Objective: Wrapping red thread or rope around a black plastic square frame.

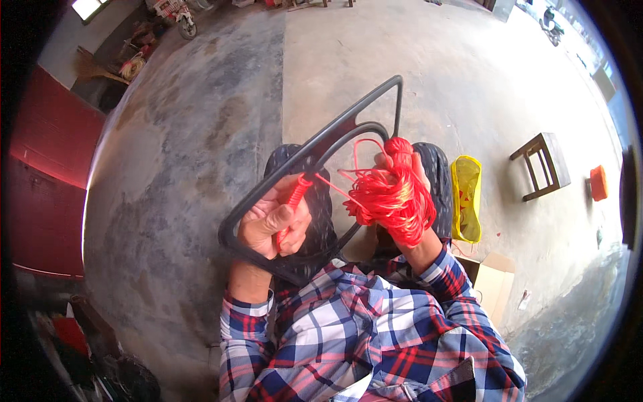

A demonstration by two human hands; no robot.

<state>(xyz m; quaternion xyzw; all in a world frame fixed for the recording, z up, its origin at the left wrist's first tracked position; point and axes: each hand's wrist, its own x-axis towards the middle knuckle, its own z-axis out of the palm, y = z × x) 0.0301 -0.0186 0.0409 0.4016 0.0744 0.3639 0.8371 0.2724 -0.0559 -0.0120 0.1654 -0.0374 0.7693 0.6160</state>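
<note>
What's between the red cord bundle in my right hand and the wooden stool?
In the head view, from the red cord bundle to the wooden stool: your right knee, then the yellow container, then pale floor.

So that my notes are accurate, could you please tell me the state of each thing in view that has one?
Left hand: closed on red wrapping
Right hand: holding red cord, partly hidden
Red cord: bundled, some strands loose
Black frame: slanted across the lap
Yellow bag: open
Cardboard box: flap open
Wooden stool: apparently upright
</note>
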